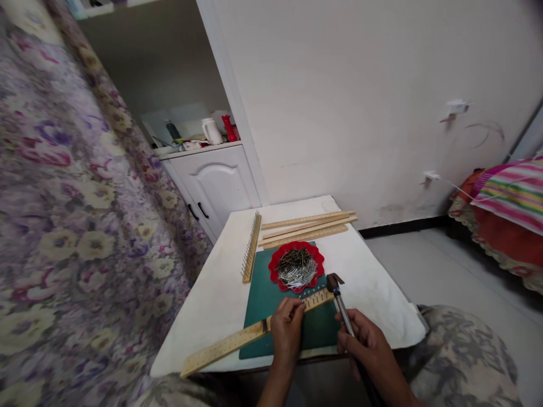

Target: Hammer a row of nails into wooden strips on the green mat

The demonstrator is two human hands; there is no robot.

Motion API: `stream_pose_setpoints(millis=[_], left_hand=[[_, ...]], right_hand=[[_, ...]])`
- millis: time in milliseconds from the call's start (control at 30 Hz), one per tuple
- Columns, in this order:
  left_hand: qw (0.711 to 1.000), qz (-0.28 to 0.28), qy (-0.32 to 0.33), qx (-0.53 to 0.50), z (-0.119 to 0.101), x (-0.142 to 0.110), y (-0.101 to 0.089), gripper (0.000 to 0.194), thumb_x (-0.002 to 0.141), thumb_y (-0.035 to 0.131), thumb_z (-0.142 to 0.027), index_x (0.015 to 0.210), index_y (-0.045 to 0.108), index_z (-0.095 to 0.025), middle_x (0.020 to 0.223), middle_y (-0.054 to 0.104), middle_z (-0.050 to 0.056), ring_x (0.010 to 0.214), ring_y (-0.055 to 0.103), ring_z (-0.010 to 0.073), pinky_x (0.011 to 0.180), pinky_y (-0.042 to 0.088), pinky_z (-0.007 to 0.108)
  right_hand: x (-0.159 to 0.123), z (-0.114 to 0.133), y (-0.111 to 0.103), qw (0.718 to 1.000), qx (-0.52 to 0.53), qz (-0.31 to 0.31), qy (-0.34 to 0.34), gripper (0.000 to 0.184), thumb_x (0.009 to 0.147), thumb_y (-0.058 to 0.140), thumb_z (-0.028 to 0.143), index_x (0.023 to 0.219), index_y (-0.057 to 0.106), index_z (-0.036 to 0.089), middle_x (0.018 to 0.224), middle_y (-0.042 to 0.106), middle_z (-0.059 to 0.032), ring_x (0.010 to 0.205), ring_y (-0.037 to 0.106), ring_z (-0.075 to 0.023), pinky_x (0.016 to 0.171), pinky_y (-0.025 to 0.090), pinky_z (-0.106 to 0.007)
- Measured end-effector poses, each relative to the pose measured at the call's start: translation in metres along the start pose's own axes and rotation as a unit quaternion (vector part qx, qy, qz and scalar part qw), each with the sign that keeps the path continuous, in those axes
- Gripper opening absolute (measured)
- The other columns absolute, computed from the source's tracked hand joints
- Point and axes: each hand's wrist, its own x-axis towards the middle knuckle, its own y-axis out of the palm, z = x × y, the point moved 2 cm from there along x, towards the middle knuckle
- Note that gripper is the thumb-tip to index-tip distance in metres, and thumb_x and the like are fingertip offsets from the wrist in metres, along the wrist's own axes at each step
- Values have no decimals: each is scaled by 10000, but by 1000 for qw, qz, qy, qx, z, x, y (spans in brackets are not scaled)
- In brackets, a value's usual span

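Observation:
My left hand (287,328) is closed in a pinch at the face of a wooden strip (224,346), with what looks like a small nail at its fingertips. The strip lies slantwise over a green mat (261,294); nails stand in its right part, and rows of small holes mark its left part. In my right hand (367,342) is a hammer (345,316), gripped by the handle, its head raised near the strip's right end. Just beyond the strip, a red scalloped dish (274,271) holds many loose nails, some dark and some silvery.
On the white-covered table (203,316), a nail-studded strip (253,249) lies left of the dish. Several bare wooden strips (307,226) lie at the back. A floral curtain (85,226) hangs at left, beside a white cabinet (220,186). A bed (509,209) stands at right.

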Motion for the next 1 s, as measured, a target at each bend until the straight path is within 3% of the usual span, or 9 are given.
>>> stream_pose_setpoints(millis=[167,400,667,833,1000], left_hand=[[1000,2,2,20,3,-1,2,191,832,526,-290,729,647,-184,712,605,2,685,580,153,622,412,226],[1000,5,-3,21,2,0,3,185,829,523,-277,723,642,-183,700,594,-6,671,575,143,614,403,215],[1000,9,-22,17,0,-2,3,183,826,505,-268,717,623,-181,673,557,-17,629,541,133,584,374,211],[1000,6,-17,18,0,-2,3,174,809,500,-247,684,600,-181,675,558,-17,629,534,132,582,369,209],[1000,1,-18,16,0,-1,4,180,809,500,-236,662,589,-180,653,539,-26,617,531,123,574,364,201]], right_hand=[[0,-1,-2,1000,-2,12,2,288,784,608,390,930,451,197,549,562,83,299,369,-30,290,287,-129],[5,3,8,991,-5,126,39,216,789,574,316,919,461,186,522,592,77,262,346,-29,283,252,-140],[9,7,23,993,-44,112,20,124,735,548,173,858,533,185,501,576,80,410,466,-88,402,341,-173],[10,3,24,990,-49,127,45,139,727,539,186,864,519,196,486,553,95,331,382,-74,333,289,-171],[11,4,24,990,-63,124,21,136,726,522,136,854,521,182,516,579,78,372,424,-80,365,290,-173]])
